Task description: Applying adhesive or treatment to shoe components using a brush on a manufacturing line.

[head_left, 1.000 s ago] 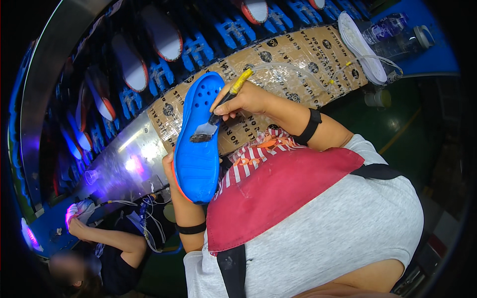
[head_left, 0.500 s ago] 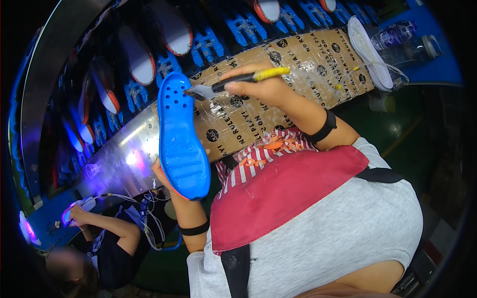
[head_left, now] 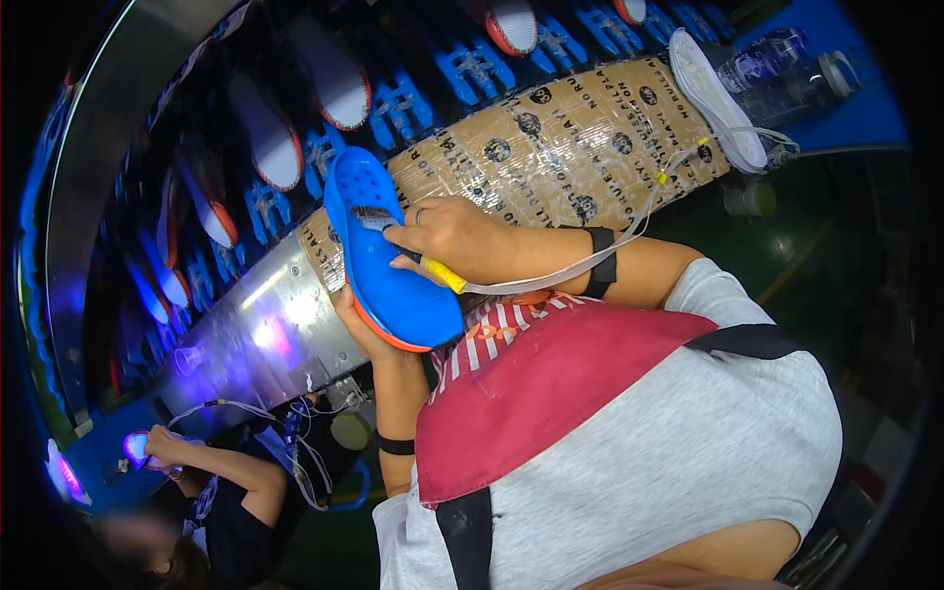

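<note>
A blue shoe sole [head_left: 405, 300] with an orange edge is tilted in front of me, its hollowed inner face up and small holes at the far end. My left hand [head_left: 364, 324] grips it from below at the near left edge; some fingers are hidden under it. In my right hand [head_left: 450, 239] is a brush [head_left: 372, 213] with a black and yellow handle. Its dark bristles lie against the inner face, just below the holes. A clear tube [head_left: 590, 260] runs from the handle's end along my right forearm.
A cardboard-covered bench [head_left: 551, 147] lies beyond my hands, with a bare metal part [head_left: 285, 310] to the left. Blue racks [head_left: 398, 113] and white-soled shoes [head_left: 275, 157] line the far side. At right are a white sole [head_left: 713, 98] and bottles [head_left: 767, 64]. A co-worker's arm [head_left: 231, 467] is lower left.
The brush has moved from the sole's far right edge onto its inner face, and its handle now points toward me. The sole has turned and shifted slightly right. The tube has swung into view.
</note>
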A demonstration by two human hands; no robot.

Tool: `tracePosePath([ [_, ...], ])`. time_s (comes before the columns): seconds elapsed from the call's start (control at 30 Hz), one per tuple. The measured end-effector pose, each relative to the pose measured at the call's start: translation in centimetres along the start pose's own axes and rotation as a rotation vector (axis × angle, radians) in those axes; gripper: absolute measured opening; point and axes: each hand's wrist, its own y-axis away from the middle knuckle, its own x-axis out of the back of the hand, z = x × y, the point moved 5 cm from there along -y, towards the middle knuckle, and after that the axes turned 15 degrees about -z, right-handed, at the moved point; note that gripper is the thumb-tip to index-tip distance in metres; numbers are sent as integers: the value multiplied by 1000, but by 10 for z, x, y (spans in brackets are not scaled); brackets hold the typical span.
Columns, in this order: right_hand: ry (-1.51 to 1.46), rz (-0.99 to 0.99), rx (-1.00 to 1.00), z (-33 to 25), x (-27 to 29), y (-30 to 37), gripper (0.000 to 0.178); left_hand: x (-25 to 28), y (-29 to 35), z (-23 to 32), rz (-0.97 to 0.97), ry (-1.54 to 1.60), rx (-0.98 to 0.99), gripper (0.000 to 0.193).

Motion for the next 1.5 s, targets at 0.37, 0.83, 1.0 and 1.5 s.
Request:
tracePosePath([
  [0.37, -325, -160, 203, -26, -5, 6, 22, 34, -7, 2, -145, 206, -82, 54],
  [0.83, -327, 510, -183, 29, 61, -1, 30, 12, 19, -5, -455, 644, -49, 59],
  [1.0, -38, 527, -28, 8, 48, -11, 37, -21, 17, -3, -507, 336, 59, 56],
  [1.5, 2, 626, -123, 57, 50, -12, 34, -3, 30, 15, -464, 405, 106, 85],
])
